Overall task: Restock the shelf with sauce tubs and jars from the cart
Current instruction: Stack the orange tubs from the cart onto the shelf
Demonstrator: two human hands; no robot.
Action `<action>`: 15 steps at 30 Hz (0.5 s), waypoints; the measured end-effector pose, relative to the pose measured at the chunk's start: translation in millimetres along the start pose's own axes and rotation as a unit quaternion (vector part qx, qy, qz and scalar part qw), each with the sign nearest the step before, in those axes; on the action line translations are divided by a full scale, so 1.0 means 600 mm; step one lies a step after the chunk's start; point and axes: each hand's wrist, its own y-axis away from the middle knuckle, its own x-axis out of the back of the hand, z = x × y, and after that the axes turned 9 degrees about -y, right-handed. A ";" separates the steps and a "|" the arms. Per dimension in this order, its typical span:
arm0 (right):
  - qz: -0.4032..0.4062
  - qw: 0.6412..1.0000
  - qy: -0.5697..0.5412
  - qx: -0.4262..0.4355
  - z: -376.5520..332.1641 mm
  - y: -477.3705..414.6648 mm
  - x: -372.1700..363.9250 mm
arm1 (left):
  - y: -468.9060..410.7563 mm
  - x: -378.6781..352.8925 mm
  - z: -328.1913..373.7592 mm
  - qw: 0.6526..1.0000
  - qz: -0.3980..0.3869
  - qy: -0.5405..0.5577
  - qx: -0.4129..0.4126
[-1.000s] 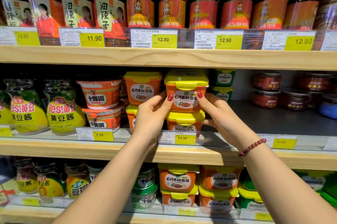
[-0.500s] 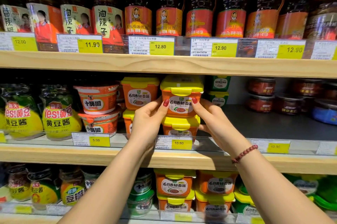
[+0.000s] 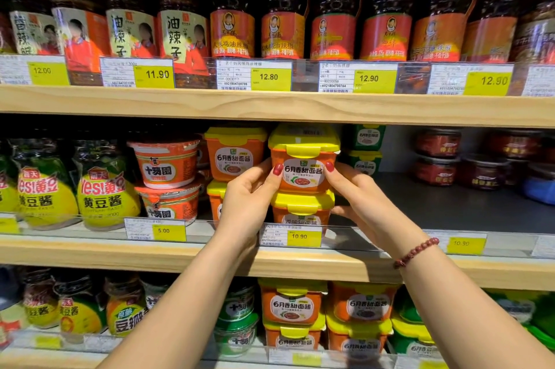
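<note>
Left hand (image 3: 246, 203) and right hand (image 3: 365, 203) are gripping, fingers curled, the upper tub (image 3: 303, 158); it is sitting on a lower tub (image 3: 301, 208).

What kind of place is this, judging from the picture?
Most likely a grocery store's sauce aisle: wooden shelves carry rows of red-lidded jars, yellow price tags line their edges, and the left hand and right hand hold a yellow-lidded tub.

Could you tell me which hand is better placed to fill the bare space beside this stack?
Probably the right hand: it lies beside the bare shelf; the left hand sits among tubs.
</note>
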 end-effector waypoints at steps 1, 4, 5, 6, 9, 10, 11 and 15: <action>-0.002 1.000 0.000 0.002 0.001 0.000 0.000 | 0.000 -0.001 -0.001 1.000 0.002 0.000 0.000; -0.003 1.000 0.003 0.009 0.003 0.001 0.000 | -0.001 -0.001 -0.002 1.000 0.009 0.007 0.003; -0.003 1.000 0.004 0.009 0.003 0.000 0.000 | -0.002 -0.001 -0.002 1.000 0.009 0.008 0.004; -0.003 1.000 0.004 0.010 0.003 0.000 0.001 | -0.002 0.000 -0.002 1.000 0.007 0.008 0.006; -0.004 1.000 0.004 0.010 0.002 0.000 0.001 | -0.001 -0.001 0.002 1.000 0.002 0.006 0.010; -0.004 1.000 0.004 0.010 0.002 0.000 0.001 | 0.001 -0.002 0.003 1.000 0.003 0.007 0.010; -0.004 1.000 0.003 0.010 0.002 0.000 0.001 | 0.002 -0.003 0.004 1.000 0.004 0.009 0.010; 0.004 1.000 0.011 0.017 0.005 0.001 0.002 | 0.010 -0.001 0.007 1.000 0.008 0.001 0.009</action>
